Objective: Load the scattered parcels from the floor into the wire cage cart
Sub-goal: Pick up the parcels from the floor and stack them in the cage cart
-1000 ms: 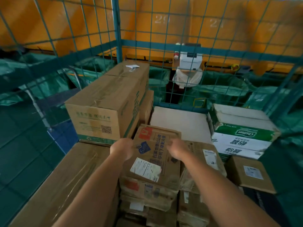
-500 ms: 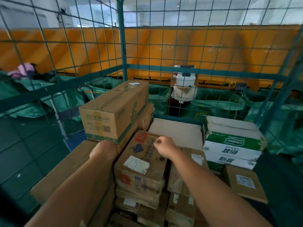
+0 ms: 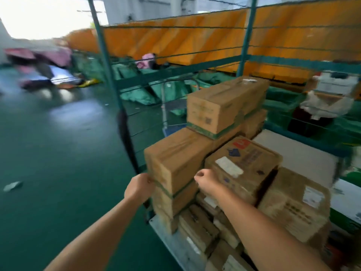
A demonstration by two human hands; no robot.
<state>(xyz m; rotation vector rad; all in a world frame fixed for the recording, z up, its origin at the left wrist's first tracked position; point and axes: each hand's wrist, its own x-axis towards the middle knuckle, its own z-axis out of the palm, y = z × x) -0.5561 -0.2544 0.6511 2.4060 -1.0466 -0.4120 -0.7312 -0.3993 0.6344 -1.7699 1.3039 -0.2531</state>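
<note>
With parcels stacked in the wire cage cart (image 3: pixel 109 61), left hand (image 3: pixel 137 187) touches the banded carton (image 3: pixel 175 161), grip unclear, right hand (image 3: pixel 205 179) curled empty; fetching another floor parcel likely follows.

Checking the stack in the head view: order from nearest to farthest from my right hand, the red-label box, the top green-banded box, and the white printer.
From the right hand:
1. red-label box, right beside it.
2. top green-banded box, higher, behind.
3. white printer, far right, outside the cage.

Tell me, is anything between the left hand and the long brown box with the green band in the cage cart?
Nothing visible. The left hand is already at the near left corner of the long brown box, at the cart's open side. The right hand is curled near its other side.
</note>
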